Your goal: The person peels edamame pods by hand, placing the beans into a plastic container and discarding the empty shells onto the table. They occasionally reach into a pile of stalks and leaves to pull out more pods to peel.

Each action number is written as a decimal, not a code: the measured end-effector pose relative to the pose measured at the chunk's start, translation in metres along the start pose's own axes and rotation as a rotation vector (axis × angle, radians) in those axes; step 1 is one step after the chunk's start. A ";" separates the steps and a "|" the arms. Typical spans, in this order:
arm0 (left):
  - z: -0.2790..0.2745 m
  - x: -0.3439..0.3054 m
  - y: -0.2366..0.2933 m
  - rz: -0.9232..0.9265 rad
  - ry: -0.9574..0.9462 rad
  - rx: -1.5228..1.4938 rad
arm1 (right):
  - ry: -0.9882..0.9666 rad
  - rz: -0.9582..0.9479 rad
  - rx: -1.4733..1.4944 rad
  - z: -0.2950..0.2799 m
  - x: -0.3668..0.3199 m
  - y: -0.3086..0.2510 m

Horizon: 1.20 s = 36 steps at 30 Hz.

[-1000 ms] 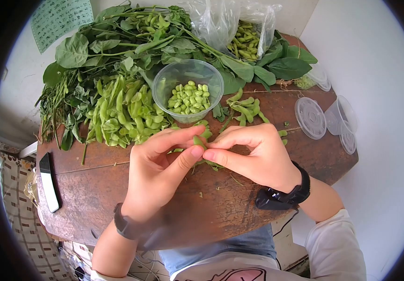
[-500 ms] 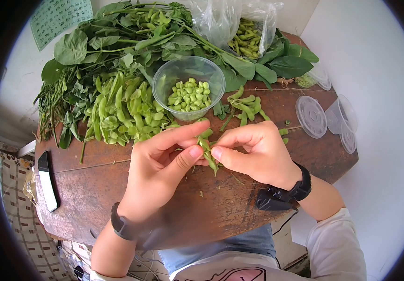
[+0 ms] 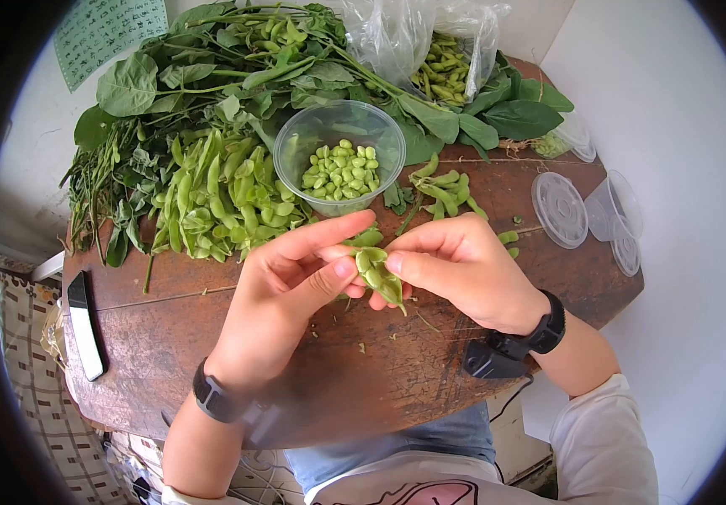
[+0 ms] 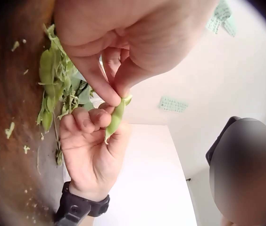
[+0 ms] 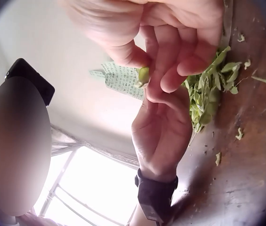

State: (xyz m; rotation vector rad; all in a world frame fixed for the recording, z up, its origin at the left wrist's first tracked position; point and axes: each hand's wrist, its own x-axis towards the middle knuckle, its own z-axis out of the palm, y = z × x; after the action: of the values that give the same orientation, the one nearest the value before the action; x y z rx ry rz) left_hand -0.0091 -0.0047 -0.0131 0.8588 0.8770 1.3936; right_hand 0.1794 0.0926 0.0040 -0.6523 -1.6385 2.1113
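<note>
left hand [image 3: 283, 295] + right hand [image 3: 464, 269] pinch pod [image 3: 377, 273] | bowl [image 3: 339, 126] behind

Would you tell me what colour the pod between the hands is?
The pod is light green, best seen in the head view.

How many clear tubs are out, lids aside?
3, the last unsure: a clear round plastic tub of shelled green beans at centre, an empty clear tub at the right edge, and a likely third tub half hidden behind leaves at back right. Others may be hidden.
</note>
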 end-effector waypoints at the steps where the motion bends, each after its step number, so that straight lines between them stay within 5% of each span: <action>1: -0.002 0.001 -0.002 -0.008 -0.003 -0.004 | -0.019 0.042 0.004 -0.002 0.000 -0.001; 9: 0.004 0.002 -0.001 -0.031 0.122 0.098 | 0.096 0.025 -0.161 0.008 -0.001 0.003; 14: 0.015 -0.001 0.002 0.019 0.127 0.432 | 0.180 -0.289 -0.640 0.006 -0.004 0.004; 18: 0.012 0.002 0.000 0.062 0.165 0.457 | 0.210 -0.358 -0.581 0.007 -0.001 0.011; 23: 0.013 0.000 0.004 -0.004 0.170 0.248 | 0.199 -0.133 -0.233 0.012 -0.003 0.007; 36: 0.011 0.001 0.009 0.013 0.140 0.138 | 0.081 -0.066 -0.102 0.002 0.003 0.008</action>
State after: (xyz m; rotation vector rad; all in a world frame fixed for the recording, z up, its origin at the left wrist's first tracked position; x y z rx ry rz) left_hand -0.0036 -0.0036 -0.0004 0.8802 1.0870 1.4305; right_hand 0.1751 0.0908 -0.0036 -0.6959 -1.7081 1.9401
